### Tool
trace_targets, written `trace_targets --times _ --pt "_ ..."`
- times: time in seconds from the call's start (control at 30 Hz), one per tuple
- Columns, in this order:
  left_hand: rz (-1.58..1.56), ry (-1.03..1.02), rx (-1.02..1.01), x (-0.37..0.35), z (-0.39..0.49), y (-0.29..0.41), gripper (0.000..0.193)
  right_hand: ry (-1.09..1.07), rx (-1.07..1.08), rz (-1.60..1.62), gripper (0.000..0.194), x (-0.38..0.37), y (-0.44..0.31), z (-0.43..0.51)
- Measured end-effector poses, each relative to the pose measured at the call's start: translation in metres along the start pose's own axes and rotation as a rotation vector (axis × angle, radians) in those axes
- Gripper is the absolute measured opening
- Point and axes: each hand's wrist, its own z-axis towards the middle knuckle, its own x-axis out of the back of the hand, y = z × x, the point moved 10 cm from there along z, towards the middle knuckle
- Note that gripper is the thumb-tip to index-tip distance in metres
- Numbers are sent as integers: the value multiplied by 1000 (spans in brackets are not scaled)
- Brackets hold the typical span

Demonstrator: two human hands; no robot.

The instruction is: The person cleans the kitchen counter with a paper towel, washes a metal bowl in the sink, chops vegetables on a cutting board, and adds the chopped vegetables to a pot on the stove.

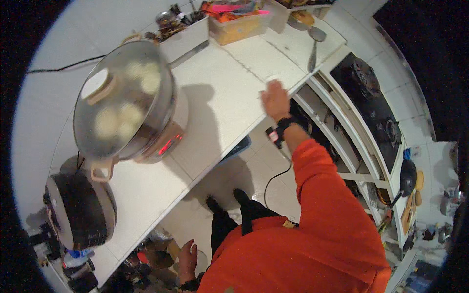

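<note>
My right hand (275, 100), with a dark band at the wrist, reaches over the white counter (234, 80) near its front edge. A small white patch shows at its fingertips; whether it is held is unclear. Low beside my body, my left hand (188, 258) hangs with fingers apart and nothing visible in it. An electric steamer (161, 143) with lit red marks stands on the counter to the left, its fogged glass lid (141, 100) closed over several pale round pieces of food. Nearer me sits a black and grey rounded appliance (80, 212).
A ladle (314, 51) lies near the counter's corner. Along the wall are a white utensil bin (187, 40) and a plastic box of packets (238, 27). To the right are a gas hob (370, 99) and open drawers (329, 121); a black cable (269, 183) trails over the floor.
</note>
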Motion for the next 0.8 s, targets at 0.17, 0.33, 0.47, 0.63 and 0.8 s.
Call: trace_targets --times 0.17,0.33,0.47,0.63,0.8 --pt "-113 10 -224 38 42 56 32 -111 316 297 60 8 -157 -88" --pt "-6 80 -429 62 102 138 29 -336 447 419 56 29 -232 -141" --pt "-26 73 -612 61 120 192 29 -212 502 355 50 37 -205 -121" --pt "17 100 -669 44 141 243 28 -96 342 347 34 27 -93 -32" --pt "34 212 -725 38 167 317 31 73 108 440 27 39 39 65"
